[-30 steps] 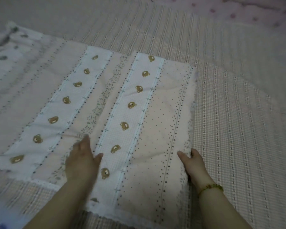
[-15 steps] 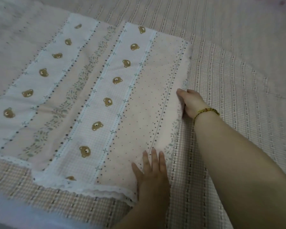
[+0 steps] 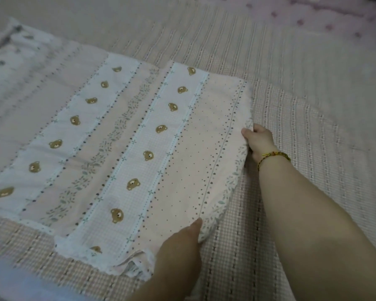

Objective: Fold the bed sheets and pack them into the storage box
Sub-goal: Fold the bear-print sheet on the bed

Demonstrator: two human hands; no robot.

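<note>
Bed sheet lies folded on the bed. The left hand grips its near right corner and the right hand pinches the right edge farther along. Uneven lifting could slide the layers apart.

Your bed sheet lies on the bed, reaching from the far left to the middle before you. Its upper layer covers the right half and overlaps a lower layer that runs on to the left. Your left hand grips the near right corner, thumb on top. Your right hand grips the right edge farther from you, with a bracelet on its wrist. A second cover lies behind at the far right, well apart from the sheet.
</note>
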